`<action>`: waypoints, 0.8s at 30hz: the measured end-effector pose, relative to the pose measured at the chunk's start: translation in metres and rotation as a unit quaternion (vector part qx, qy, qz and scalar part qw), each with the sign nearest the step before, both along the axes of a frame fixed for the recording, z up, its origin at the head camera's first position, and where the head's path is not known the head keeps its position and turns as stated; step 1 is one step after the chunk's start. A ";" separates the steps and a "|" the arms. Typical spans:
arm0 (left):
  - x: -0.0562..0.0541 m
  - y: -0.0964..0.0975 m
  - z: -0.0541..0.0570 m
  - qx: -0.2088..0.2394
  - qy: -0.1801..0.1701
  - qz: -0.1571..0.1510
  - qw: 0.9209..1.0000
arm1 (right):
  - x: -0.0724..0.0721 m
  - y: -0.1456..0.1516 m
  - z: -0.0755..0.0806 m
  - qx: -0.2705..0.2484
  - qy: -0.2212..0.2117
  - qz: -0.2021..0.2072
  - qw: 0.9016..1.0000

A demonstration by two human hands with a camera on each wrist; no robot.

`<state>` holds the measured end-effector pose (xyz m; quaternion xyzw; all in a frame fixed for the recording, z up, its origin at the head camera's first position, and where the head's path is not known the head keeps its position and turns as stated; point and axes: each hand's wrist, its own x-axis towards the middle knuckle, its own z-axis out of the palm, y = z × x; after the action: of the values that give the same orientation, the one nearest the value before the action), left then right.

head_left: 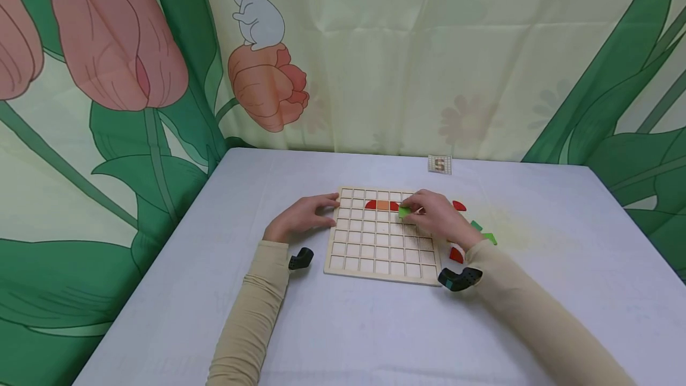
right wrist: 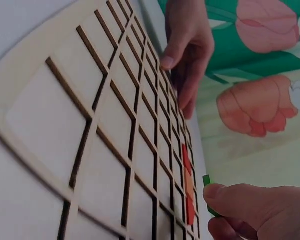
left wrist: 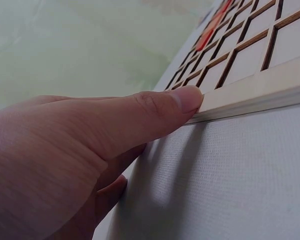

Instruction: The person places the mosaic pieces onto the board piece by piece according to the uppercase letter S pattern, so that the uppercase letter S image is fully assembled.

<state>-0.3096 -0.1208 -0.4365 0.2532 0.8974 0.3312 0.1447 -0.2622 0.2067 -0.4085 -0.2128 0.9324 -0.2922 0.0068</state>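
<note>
My left hand (head_left: pixel 308 214) rests at the left edge of a wooden grid board (head_left: pixel 354 264), its thumb (left wrist: pixel 190 99) touching the side, fingers fairly straight. My right hand (head_left: pixel 436 216) pinches a small green tile (head_left: pixel 404 212) between thumb and fingers, over the upper right part of the grid. In the right wrist view the green tile (right wrist: pixel 208 195) stands edge-on between the fingertips. Beside it in one upper row of the board lie a red quarter-round piece (head_left: pixel 371 204), an orange square (head_left: pixel 383 205) and another red piece (head_left: pixel 394 205).
Right of the board lie loose pieces: a red one (head_left: pixel 459 205), a dark green one (head_left: pixel 476 226), a light green one (head_left: pixel 490 238) and a red one (head_left: pixel 456 255). A small patterned card (head_left: pixel 439 164) lies at the table's back edge, before a printed curtain (head_left: pixel 375 76).
</note>
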 end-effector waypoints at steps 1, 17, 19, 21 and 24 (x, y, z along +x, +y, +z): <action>0.000 0.000 0.000 -0.001 0.001 0.000 1.000 | -0.001 -0.007 0.000 0.003 0.004 0.012 1.000; 0.001 -0.001 0.003 -0.004 -0.003 -0.001 1.000 | -0.022 -0.063 -0.013 0.035 0.029 0.053 0.998; 0.001 -0.002 0.003 -0.003 -0.002 -0.003 1.000 | -0.023 -0.066 -0.014 0.034 0.029 0.056 0.997; 0.000 -0.002 0.003 -0.004 0.001 -0.005 1.000 | -0.024 -0.068 -0.015 0.033 0.033 0.058 0.997; 0.000 -0.002 0.004 -0.004 0.005 -0.009 1.000 | -0.024 -0.069 -0.016 0.032 0.038 0.060 0.997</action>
<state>-0.3094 -0.1228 -0.4328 0.2622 0.8970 0.3254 0.1442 -0.2859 0.1378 -0.4249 -0.2791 0.9264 -0.2526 -0.0041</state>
